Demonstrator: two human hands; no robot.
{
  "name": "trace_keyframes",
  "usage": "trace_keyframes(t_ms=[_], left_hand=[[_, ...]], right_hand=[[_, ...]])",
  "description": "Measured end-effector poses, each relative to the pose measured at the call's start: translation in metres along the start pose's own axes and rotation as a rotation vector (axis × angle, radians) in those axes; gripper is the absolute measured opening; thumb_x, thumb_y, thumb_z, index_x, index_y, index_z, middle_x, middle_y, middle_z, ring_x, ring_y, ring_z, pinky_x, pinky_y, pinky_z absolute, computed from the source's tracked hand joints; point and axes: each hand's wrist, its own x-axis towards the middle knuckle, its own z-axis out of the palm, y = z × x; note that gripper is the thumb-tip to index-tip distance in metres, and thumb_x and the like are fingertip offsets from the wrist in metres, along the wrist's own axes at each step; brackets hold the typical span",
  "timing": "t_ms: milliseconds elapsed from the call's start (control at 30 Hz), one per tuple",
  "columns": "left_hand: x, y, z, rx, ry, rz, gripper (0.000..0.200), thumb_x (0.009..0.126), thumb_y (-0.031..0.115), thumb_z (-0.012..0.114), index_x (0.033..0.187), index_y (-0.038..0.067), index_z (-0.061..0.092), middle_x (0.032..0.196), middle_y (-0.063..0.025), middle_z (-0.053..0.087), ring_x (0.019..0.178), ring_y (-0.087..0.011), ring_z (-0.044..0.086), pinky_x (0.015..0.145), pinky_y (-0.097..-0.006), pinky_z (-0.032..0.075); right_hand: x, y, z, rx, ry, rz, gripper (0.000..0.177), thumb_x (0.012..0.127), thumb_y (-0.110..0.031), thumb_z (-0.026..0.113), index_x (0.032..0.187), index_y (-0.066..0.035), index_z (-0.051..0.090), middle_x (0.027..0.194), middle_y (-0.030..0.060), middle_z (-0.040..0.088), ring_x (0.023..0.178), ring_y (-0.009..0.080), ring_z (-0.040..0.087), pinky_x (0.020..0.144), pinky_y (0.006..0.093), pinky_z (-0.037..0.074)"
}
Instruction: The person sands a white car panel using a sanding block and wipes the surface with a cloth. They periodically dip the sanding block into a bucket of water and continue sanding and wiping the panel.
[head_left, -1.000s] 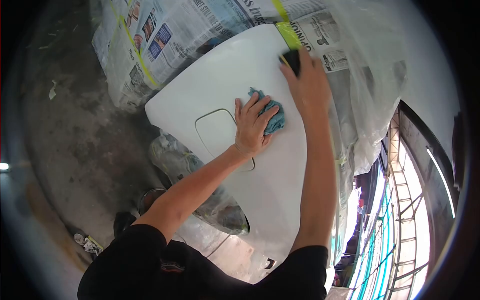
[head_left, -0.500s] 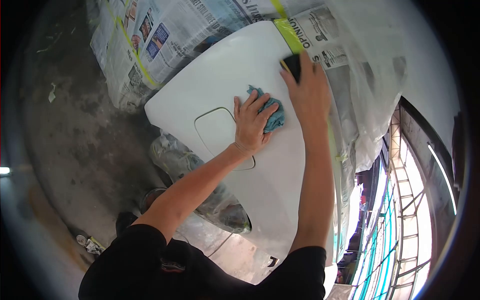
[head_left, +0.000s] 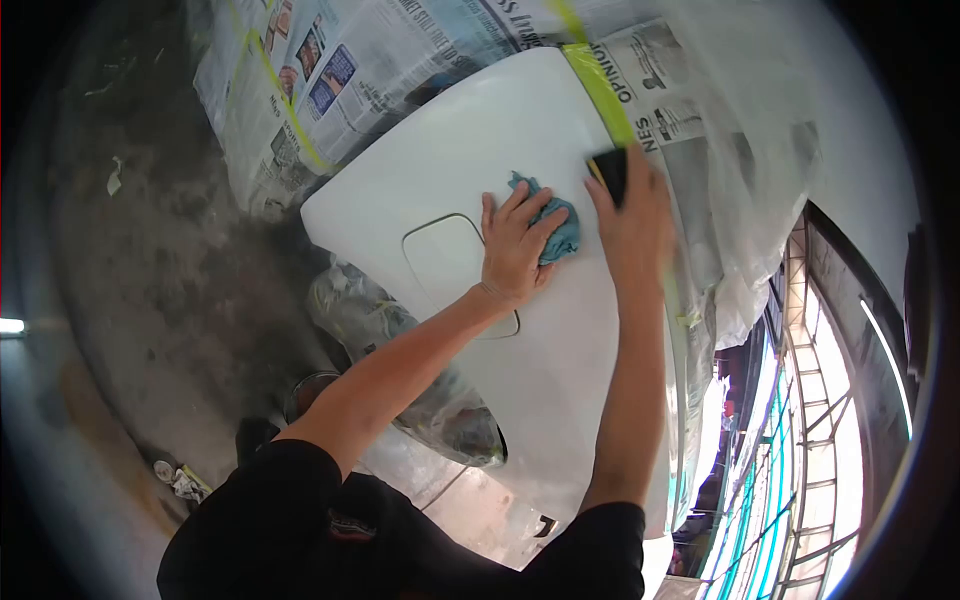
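Note:
My left hand (head_left: 516, 247) presses a crumpled blue cloth (head_left: 562, 232) against the white car body panel (head_left: 560, 370), fingers spread across it. A closed fuel flap (head_left: 437, 250) sits under and left of that wrist. In my right hand (head_left: 640, 225) is a black sanding block (head_left: 608, 176) with a yellowish edge, gripped between thumb and fingers. The block rests on the panel near its right edge, close to the green masking tape (head_left: 607, 95). Its underside is hidden.
Newspaper (head_left: 400, 60) masks the area beyond the panel, and plastic sheeting (head_left: 750, 230) hangs along the right. A plastic-wrapped tail light (head_left: 450, 415) lies below the flap. Scraps (head_left: 183, 483) lie on the concrete floor (head_left: 190, 260) at left.
My right hand has drawn the sanding block down along the panel's right edge, toward me. My left hand stays on the cloth; the whole view has shifted slightly.

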Motion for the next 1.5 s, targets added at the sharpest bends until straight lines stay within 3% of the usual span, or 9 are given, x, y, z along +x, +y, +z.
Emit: trace_keyframes(t_ms=[267, 533, 633, 767, 867, 1133, 1300, 1400, 1500], left_hand=[[0.002, -0.003, 0.001, 0.044, 0.034, 0.027, 0.069, 0.072, 0.011, 0.082, 0.136, 0.018, 0.060, 0.148, -0.0106, 0.054, 0.143, -0.0398, 0.042, 0.117, -0.0743, 0.015], [0.000, -0.002, 0.000, 0.025, 0.017, 0.017, 0.058, 0.078, 0.013, 0.079, 0.134, 0.015, 0.063, 0.149, -0.0115, 0.054, 0.142, -0.0412, 0.043, 0.119, -0.0698, 0.014], [0.000, -0.003, 0.003, 0.046, 0.023, 0.013, 0.055, 0.078, 0.014, 0.079, 0.132, 0.014, 0.065, 0.149, -0.0115, 0.054, 0.143, -0.0409, 0.042, 0.120, -0.0683, 0.013], [-0.001, -0.003, 0.000, 0.046, 0.012, 0.022, 0.054, 0.080, 0.014, 0.077, 0.133, 0.013, 0.064, 0.148, -0.0127, 0.054, 0.144, -0.0413, 0.042, 0.121, -0.0671, 0.013], [0.000, -0.005, 0.002, 0.073, 0.019, 0.035, 0.068, 0.073, 0.012, 0.082, 0.137, 0.018, 0.060, 0.150, -0.0100, 0.052, 0.144, -0.0395, 0.041, 0.119, -0.0711, 0.013], [-0.003, -0.007, 0.003, 0.079, 0.014, 0.057, 0.056, 0.086, 0.025, 0.074, 0.138, 0.013, 0.059, 0.151, -0.0154, 0.050, 0.145, -0.0434, 0.039, 0.119, -0.0701, 0.012], [-0.003, -0.012, 0.004, 0.094, 0.004, 0.062, 0.055, 0.089, 0.032, 0.071, 0.139, 0.014, 0.059, 0.151, -0.0152, 0.050, 0.145, -0.0438, 0.039, 0.118, -0.0714, 0.013], [-0.002, -0.016, 0.006, 0.072, 0.000, 0.067, 0.056, 0.091, 0.035, 0.068, 0.142, 0.014, 0.057, 0.152, -0.0152, 0.049, 0.145, -0.0447, 0.038, 0.118, -0.0734, 0.011], [-0.004, -0.026, 0.011, 0.063, 0.023, 0.117, 0.057, 0.092, 0.035, 0.067, 0.143, 0.013, 0.056, 0.152, -0.0160, 0.049, 0.146, -0.0453, 0.037, 0.117, -0.0745, 0.011]], right_hand=[[0.110, -0.062, 0.043, -0.045, -0.007, -0.072, 0.061, 0.092, -0.048, 0.072, 0.137, -0.009, 0.057, 0.116, 0.0227, 0.066, 0.104, 0.0449, 0.067, 0.085, 0.0520, 0.056], [-0.096, 0.067, -0.034, 0.018, 0.028, 0.037, 0.070, 0.087, -0.034, 0.082, 0.147, -0.016, 0.052, 0.118, 0.0184, 0.065, 0.104, 0.0418, 0.067, 0.083, 0.0513, 0.057], [-0.094, 0.065, -0.039, -0.011, 0.026, -0.002, 0.071, 0.085, -0.030, 0.084, 0.148, -0.017, 0.052, 0.118, 0.0176, 0.065, 0.103, 0.0410, 0.067, 0.082, 0.0504, 0.057], [0.026, -0.007, 0.012, -0.017, -0.007, -0.021, 0.057, 0.090, -0.043, 0.075, 0.131, -0.008, 0.056, 0.115, 0.0219, 0.065, 0.102, 0.0419, 0.069, 0.081, 0.0502, 0.058], [0.098, -0.054, 0.038, -0.011, 0.000, -0.059, 0.054, 0.091, -0.042, 0.074, 0.131, -0.011, 0.057, 0.112, 0.0217, 0.067, 0.105, 0.0420, 0.068, 0.086, 0.0526, 0.056], [-0.026, 0.008, -0.022, -0.031, -0.033, 0.065, 0.057, 0.089, -0.040, 0.078, 0.131, -0.007, 0.055, 0.110, 0.0198, 0.065, 0.099, 0.0397, 0.070, 0.077, 0.0476, 0.060], [0.065, -0.029, 0.028, 0.057, 0.006, -0.017, 0.059, 0.090, -0.043, 0.075, 0.136, -0.010, 0.057, 0.109, 0.0206, 0.067, 0.097, 0.0419, 0.070, 0.078, 0.0512, 0.058], [0.124, -0.066, 0.071, -0.018, 0.090, -0.038, 0.055, 0.088, -0.039, 0.078, 0.127, -0.005, 0.060, 0.110, 0.0206, 0.069, 0.101, 0.0375, 0.071, 0.083, 0.0484, 0.059], [0.077, -0.033, 0.049, 0.022, 0.065, 0.013, 0.055, 0.088, -0.038, 0.078, 0.128, -0.006, 0.060, 0.112, 0.0201, 0.068, 0.103, 0.0372, 0.070, 0.084, 0.0490, 0.059]])
